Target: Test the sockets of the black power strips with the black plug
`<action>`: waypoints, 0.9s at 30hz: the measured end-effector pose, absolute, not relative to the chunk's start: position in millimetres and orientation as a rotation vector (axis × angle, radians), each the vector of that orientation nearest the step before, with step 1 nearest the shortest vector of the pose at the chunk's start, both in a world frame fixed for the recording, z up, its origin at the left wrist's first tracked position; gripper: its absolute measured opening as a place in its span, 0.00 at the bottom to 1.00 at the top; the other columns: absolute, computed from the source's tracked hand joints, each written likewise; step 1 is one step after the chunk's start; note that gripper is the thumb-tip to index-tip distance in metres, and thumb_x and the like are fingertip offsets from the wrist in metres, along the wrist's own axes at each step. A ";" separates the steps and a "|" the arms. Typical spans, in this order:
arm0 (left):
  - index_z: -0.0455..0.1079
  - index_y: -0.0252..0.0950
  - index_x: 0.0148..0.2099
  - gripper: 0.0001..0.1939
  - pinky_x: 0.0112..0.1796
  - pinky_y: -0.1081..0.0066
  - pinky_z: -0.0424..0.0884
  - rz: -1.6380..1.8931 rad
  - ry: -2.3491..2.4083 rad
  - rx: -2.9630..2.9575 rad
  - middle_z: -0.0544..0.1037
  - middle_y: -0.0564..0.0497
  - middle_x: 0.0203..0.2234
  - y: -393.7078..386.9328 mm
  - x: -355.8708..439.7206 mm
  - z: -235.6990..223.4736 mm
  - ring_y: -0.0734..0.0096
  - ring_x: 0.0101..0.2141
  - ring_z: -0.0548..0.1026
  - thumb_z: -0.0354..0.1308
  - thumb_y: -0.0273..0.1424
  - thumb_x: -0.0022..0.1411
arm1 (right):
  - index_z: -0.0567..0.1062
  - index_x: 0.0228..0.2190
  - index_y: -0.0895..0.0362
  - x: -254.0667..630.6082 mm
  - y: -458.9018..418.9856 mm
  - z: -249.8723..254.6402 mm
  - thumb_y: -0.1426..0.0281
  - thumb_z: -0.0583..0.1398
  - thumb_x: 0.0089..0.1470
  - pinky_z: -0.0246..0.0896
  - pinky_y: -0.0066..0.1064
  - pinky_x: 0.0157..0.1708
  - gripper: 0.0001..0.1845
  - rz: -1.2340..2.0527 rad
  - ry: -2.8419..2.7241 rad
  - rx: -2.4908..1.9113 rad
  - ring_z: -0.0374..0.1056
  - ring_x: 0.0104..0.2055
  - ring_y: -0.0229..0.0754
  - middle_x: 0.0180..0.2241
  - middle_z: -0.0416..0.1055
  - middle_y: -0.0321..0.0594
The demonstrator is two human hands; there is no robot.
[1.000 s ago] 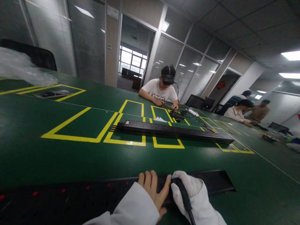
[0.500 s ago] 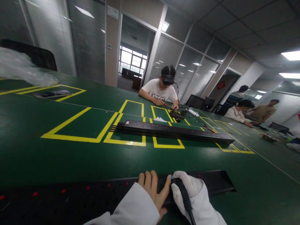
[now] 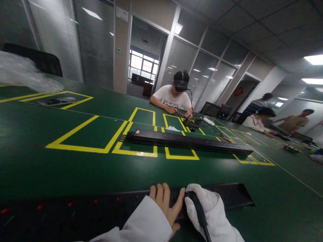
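Observation:
A long black strip housing (image 3: 101,210) with a row of red marks lies along the near edge of the table. My bare left hand (image 3: 165,205) rests across it, fingers spread, one fingertip close to the right glove. In a white glove, my right hand (image 3: 205,205) is closed around a thick black handle with a cord (image 3: 200,211) that trails toward me. The tip of that corded tool is hidden by the hand, so its kind cannot be told.
Beyond lies a black power strip (image 3: 186,140) across yellow tape outlines on the green table (image 3: 75,171). A phone (image 3: 58,101) and clear plastic wrap (image 3: 27,74) are at left. Opposite sits a person (image 3: 174,97) near cables and a white socket block (image 3: 209,121); other people are at right.
Both my hands keep their place on the strip. In the right background, a standing person has shifted to the right. The view has moved very slightly.

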State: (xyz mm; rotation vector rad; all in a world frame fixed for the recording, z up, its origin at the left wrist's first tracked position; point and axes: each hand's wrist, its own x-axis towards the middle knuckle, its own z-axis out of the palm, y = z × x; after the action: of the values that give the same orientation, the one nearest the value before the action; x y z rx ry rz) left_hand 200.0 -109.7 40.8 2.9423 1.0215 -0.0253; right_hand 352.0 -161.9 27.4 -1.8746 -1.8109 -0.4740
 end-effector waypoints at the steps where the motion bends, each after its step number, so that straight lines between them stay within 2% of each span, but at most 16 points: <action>1: 0.50 0.50 0.65 0.43 0.49 0.44 0.61 -0.023 1.025 2.943 0.66 0.28 0.56 -109.8 200.2 40.6 0.38 0.52 0.67 0.68 0.36 0.51 | 0.70 0.32 0.52 352.0 -161.6 26.8 0.62 0.50 0.53 0.60 0.28 0.24 0.11 -0.467 -1.809 -1.873 0.69 0.21 0.38 0.21 0.71 0.32; 7: 0.50 0.51 0.65 0.43 0.49 0.46 0.61 -0.017 1.029 2.969 0.66 0.29 0.55 -109.5 200.4 37.4 0.40 0.52 0.69 0.68 0.36 0.51 | 0.71 0.29 0.53 351.9 -159.3 28.1 0.62 0.51 0.53 0.56 0.28 0.21 0.12 -0.320 -1.734 -1.983 0.67 0.18 0.38 0.17 0.68 0.32; 13: 0.49 0.52 0.65 0.45 0.49 0.46 0.61 -0.018 1.031 2.964 0.66 0.30 0.56 -109.8 200.2 38.5 0.40 0.52 0.68 0.69 0.34 0.50 | 0.71 0.32 0.51 353.5 -162.2 26.7 0.63 0.50 0.54 0.62 0.28 0.25 0.11 -0.402 -1.764 -1.869 0.70 0.22 0.38 0.22 0.72 0.32; 17: 0.49 0.50 0.65 0.45 0.49 0.45 0.61 -0.025 1.024 2.962 0.66 0.30 0.56 -110.0 199.7 41.2 0.40 0.52 0.68 0.69 0.34 0.50 | 0.70 0.32 0.52 354.2 -163.0 25.5 0.63 0.51 0.53 0.62 0.29 0.24 0.10 -0.494 -1.803 -1.810 0.70 0.22 0.39 0.21 0.71 0.33; 23: 0.48 0.47 0.66 0.46 0.49 0.45 0.61 -0.020 1.003 2.980 0.66 0.28 0.55 -109.9 198.6 38.7 0.39 0.52 0.68 0.69 0.34 0.51 | 0.70 0.30 0.54 356.9 -161.7 26.0 0.61 0.50 0.55 0.56 0.24 0.16 0.13 -0.184 -1.599 -1.905 0.65 0.16 0.36 0.16 0.68 0.33; 27: 0.47 0.47 0.66 0.45 0.49 0.45 0.61 0.001 1.011 2.986 0.66 0.29 0.55 -109.9 198.7 36.6 0.39 0.51 0.68 0.68 0.36 0.51 | 0.69 0.31 0.53 356.1 -163.1 29.1 0.61 0.50 0.55 0.58 0.27 0.18 0.12 -0.238 -1.666 -1.852 0.67 0.18 0.38 0.18 0.68 0.33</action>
State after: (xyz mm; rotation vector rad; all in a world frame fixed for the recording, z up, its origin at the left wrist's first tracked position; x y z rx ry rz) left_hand 198.7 -109.9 36.6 2.9856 1.0110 0.0014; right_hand 356.1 -163.1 29.1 -1.8523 -1.6656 -0.2384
